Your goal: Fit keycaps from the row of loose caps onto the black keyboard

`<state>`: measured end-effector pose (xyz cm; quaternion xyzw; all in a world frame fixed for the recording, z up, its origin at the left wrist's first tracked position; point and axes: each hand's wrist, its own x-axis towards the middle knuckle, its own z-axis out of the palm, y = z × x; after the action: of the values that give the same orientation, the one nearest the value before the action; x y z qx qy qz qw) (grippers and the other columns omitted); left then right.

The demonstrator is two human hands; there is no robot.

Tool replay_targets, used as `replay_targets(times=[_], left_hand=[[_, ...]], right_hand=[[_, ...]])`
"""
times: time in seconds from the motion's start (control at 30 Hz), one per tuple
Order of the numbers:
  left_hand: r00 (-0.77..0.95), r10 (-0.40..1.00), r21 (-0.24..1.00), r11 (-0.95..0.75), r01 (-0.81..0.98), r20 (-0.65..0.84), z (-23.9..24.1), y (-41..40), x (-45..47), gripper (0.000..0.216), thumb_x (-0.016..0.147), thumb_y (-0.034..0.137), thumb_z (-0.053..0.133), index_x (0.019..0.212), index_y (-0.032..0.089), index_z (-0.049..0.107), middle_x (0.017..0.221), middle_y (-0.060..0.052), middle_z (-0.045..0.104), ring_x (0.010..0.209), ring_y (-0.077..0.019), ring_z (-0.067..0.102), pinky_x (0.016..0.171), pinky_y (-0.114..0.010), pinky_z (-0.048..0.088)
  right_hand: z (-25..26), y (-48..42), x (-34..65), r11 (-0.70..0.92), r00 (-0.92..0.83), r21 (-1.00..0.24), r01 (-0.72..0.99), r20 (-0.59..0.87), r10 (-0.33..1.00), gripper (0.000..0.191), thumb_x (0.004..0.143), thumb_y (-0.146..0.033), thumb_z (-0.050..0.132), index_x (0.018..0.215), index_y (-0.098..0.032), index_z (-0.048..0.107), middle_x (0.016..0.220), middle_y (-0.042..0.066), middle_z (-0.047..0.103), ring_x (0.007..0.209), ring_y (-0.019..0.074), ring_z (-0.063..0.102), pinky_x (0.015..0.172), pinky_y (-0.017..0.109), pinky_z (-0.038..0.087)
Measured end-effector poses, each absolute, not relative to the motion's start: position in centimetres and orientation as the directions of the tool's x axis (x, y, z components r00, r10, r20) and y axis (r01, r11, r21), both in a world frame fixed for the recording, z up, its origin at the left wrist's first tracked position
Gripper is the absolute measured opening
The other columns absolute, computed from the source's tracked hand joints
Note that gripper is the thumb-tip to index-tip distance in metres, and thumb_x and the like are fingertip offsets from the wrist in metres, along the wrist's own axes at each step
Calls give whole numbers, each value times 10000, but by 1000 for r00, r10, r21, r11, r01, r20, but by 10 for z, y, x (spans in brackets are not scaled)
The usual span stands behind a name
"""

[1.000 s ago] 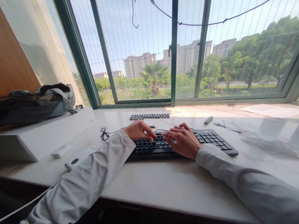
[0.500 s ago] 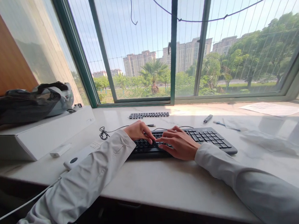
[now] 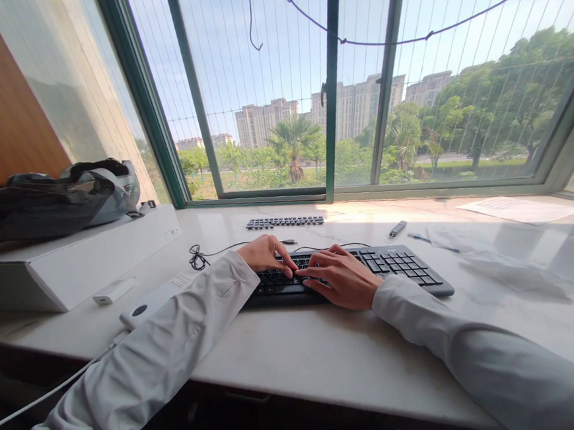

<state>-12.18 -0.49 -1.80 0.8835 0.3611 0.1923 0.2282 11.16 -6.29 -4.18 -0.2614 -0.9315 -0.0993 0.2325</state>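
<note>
One white box (image 3: pixel 116 255) stands at the far left of the pale marble-patterned desk (image 3: pixel 277 348), with a dark strapped bag (image 3: pixel 67 199) lying on top. Just in front of it lie a small white adapter (image 3: pixel 114 291) and a white block with a round dark spot (image 3: pixel 139 311), partly hidden by the sleeve. Further along come a loosely coiled black cable (image 3: pixel 198 258) and then the left hand (image 3: pixel 267 253), its thumb and forefinger pinched together over the middle keys; whether a keycap sits between them cannot be told. Beyond it, near the window sill, loose black keycaps (image 3: pixel 285 222) are laid out in rows. Under both hands lies the black full-size keyboard (image 3: pixel 397 262), flat on the desk before the person. It looks like a light, stiff plastic body, likely to slide if pushed, so steady it by the frame; the keycaps are probably smooth, hard and easily dropped, best taken by their opposite edges. The right hand (image 3: pixel 341 277) rests over the keys with fingers spread, clasping nothing visible, its forefinger reaching to the left fingertips. Past the number pad lie a small dark gadget (image 3: pixel 397 229), a slim blue-tipped tool (image 3: pixel 419 238), crumpled clear plastic (image 3: pixel 515 280) and a paper sheet (image 3: pixel 518 210).
</note>
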Motion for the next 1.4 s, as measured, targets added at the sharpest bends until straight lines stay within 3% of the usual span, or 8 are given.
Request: replay_targets(times=[0.27, 0.47, 0.8, 1.13, 1.4], left_hand=[[641, 763, 540, -575, 615, 81, -10, -11, -120, 433, 589, 486, 755, 897, 181, 765, 641, -12, 675, 612, -112, 490, 540, -231, 287], [698, 712, 468, -646, 604, 82, -6, -12, -121, 390, 701, 499, 675, 929, 195, 758, 713, -24, 696, 654, -114, 505, 575, -221, 309], [753, 646, 349, -740, 575, 126, -2, -13, -125, 325, 713, 446, 679, 913, 203, 762, 683, -23, 692, 558, -85, 456, 517, -210, 293], [751, 645, 376, -737, 562, 141, -5, -15, -123, 343, 716, 441, 674, 917, 177, 760, 592, -2, 639, 499, -60, 379, 470, -201, 259], [770, 624, 373, -751, 544, 134, -4, -14, -123, 331, 723, 445, 679, 916, 188, 760, 659, -27, 677, 572, -85, 459, 515, -215, 280]], right_hand=[[-45, -60, 112, 859, -760, 51, 510, 495, 422, 329, 939, -383, 411, 1155, -268, 632, 925, 52, 623, 872, 154, 549, 831, 334, 298], [-45, -60, 112, 850, -756, 54, 524, 490, 435, 327, 938, -391, 408, 1152, -280, 629, 954, 48, 617, 869, 151, 546, 837, 339, 302], [-46, -60, 113, 852, -751, 49, 521, 500, 431, 329, 943, -374, 403, 1166, -263, 617, 963, 55, 622, 879, 148, 553, 828, 332, 312], [-47, -60, 112, 850, -744, 48, 525, 510, 431, 315, 939, -368, 415, 1149, -253, 618, 959, 48, 624, 873, 148, 557, 829, 333, 307], [-45, -60, 112, 857, -758, 56, 513, 497, 421, 332, 944, -379, 396, 1154, -255, 621, 957, 59, 618, 883, 153, 550, 835, 337, 311]])
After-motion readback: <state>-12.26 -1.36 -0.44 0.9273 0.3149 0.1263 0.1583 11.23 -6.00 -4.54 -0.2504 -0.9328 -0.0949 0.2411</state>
